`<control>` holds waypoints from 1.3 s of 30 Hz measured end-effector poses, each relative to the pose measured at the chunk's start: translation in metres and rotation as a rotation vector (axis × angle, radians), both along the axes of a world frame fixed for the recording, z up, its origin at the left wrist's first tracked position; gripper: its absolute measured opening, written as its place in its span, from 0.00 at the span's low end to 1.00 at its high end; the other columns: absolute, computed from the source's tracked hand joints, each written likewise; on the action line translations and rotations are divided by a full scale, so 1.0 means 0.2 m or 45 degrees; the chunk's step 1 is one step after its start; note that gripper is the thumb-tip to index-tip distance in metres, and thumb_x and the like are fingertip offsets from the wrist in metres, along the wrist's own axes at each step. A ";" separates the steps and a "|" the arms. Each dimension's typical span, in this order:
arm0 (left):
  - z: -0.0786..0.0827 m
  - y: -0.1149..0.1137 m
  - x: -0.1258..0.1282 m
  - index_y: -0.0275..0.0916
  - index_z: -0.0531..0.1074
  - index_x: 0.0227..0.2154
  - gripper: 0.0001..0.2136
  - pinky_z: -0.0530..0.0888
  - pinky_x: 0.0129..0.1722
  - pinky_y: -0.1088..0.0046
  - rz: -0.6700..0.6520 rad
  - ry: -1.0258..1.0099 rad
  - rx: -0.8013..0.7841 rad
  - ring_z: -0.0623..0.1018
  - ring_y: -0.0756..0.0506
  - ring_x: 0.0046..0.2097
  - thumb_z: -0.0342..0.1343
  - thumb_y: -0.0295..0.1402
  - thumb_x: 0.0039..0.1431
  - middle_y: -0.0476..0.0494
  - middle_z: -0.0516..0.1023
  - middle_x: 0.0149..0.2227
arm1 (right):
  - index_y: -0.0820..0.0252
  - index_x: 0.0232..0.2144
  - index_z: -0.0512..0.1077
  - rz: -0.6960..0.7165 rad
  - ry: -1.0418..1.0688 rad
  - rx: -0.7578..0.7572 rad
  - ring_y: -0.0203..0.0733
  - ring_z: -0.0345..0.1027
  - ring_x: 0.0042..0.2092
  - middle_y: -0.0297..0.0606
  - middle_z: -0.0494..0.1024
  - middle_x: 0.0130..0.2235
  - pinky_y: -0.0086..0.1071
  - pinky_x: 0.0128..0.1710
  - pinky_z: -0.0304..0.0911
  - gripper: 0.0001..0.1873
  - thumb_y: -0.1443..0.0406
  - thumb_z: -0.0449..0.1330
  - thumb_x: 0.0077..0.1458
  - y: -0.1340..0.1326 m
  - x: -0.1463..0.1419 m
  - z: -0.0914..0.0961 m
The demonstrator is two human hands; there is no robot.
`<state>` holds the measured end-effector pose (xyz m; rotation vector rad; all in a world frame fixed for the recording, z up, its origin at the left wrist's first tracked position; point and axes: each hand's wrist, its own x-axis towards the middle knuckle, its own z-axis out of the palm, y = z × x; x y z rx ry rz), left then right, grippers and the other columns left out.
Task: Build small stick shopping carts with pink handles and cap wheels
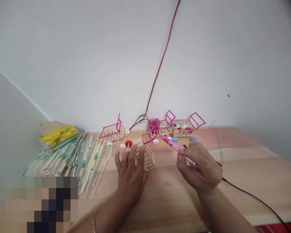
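Observation:
My left hand (131, 171) steadies a small cart of bamboo sticks (149, 159) on the table, its fingers against the side; the thumb is mostly hidden. This cart lies tilted, with a pink-painted handle frame (149, 138) and a red bottle-cap wheel (128, 144). Between the thumb and fingers of my right hand (200, 165) is a paintbrush (171, 142) smeared with pink, its tip pointing left, close to the handle frame. Behind it stands a clear cup of pink paint (154, 124).
Similar pink-rimmed carts stand at the left (111, 132) and right (184, 127), the right one holding bottle caps. Bundled sticks (55, 161) and a yellow packet (59, 136) lie left. A red-black cord (157, 71) runs down the wall; a black cable (252, 192) crosses the right side.

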<state>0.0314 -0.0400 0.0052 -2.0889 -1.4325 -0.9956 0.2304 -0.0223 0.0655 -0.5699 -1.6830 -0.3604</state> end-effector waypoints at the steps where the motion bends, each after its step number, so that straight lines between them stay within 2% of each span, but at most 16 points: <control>1: 0.00 0.00 0.00 0.33 0.62 0.59 0.38 0.48 0.62 0.40 -0.003 -0.001 -0.001 0.65 0.32 0.56 0.68 0.36 0.44 0.27 0.67 0.57 | 0.59 0.44 0.73 0.006 -0.005 0.000 0.37 0.64 0.28 0.36 0.73 0.29 0.36 0.28 0.63 0.27 0.82 0.62 0.42 0.00 0.00 0.00; 6: 0.00 0.00 0.00 0.33 0.63 0.59 0.38 0.48 0.62 0.41 -0.012 0.000 0.014 0.65 0.32 0.56 0.68 0.35 0.44 0.27 0.68 0.56 | 0.58 0.46 0.73 0.028 -0.028 -0.031 0.38 0.64 0.29 0.36 0.73 0.30 0.36 0.29 0.63 0.28 0.82 0.61 0.42 0.01 0.00 -0.01; 14: 0.00 0.01 0.00 0.32 0.62 0.59 0.36 0.48 0.62 0.41 -0.028 -0.011 0.013 0.64 0.32 0.56 0.66 0.37 0.48 0.26 0.67 0.56 | 0.58 0.43 0.72 0.164 -0.031 -0.148 0.37 0.63 0.29 0.36 0.73 0.29 0.36 0.29 0.63 0.24 0.81 0.61 0.43 0.00 -0.02 -0.03; 26: -0.01 0.01 -0.01 0.33 0.61 0.60 0.36 0.48 0.62 0.41 -0.031 -0.011 0.000 0.64 0.32 0.57 0.65 0.38 0.49 0.27 0.66 0.57 | 0.55 0.40 0.72 0.123 -0.041 -0.166 0.37 0.64 0.27 0.34 0.74 0.28 0.34 0.28 0.63 0.21 0.78 0.61 0.44 0.01 -0.02 -0.04; 30: -0.01 0.01 -0.01 0.34 0.61 0.61 0.37 0.48 0.62 0.41 -0.024 -0.013 -0.012 0.65 0.32 0.57 0.66 0.38 0.48 0.28 0.66 0.57 | 0.56 0.39 0.73 0.053 0.022 -0.179 0.38 0.66 0.29 0.34 0.73 0.28 0.35 0.29 0.63 0.19 0.78 0.61 0.44 0.02 -0.01 -0.04; 34: -0.01 0.02 -0.01 0.37 0.60 0.61 0.37 0.48 0.62 0.41 -0.059 -0.038 -0.013 0.64 0.31 0.58 0.67 0.37 0.47 0.28 0.65 0.58 | 0.56 0.36 0.73 -0.033 0.203 -0.201 0.39 0.67 0.30 0.34 0.73 0.29 0.35 0.30 0.64 0.14 0.75 0.61 0.46 0.03 0.02 -0.04; 39: -0.01 0.03 -0.04 0.39 0.56 0.62 0.39 0.47 0.62 0.41 -0.161 -0.120 -0.055 0.61 0.30 0.61 0.65 0.41 0.48 0.27 0.61 0.59 | 0.56 0.33 0.74 -0.178 0.433 -0.417 0.38 0.67 0.30 0.34 0.74 0.30 0.32 0.29 0.63 0.04 0.68 0.61 0.52 0.06 0.05 -0.06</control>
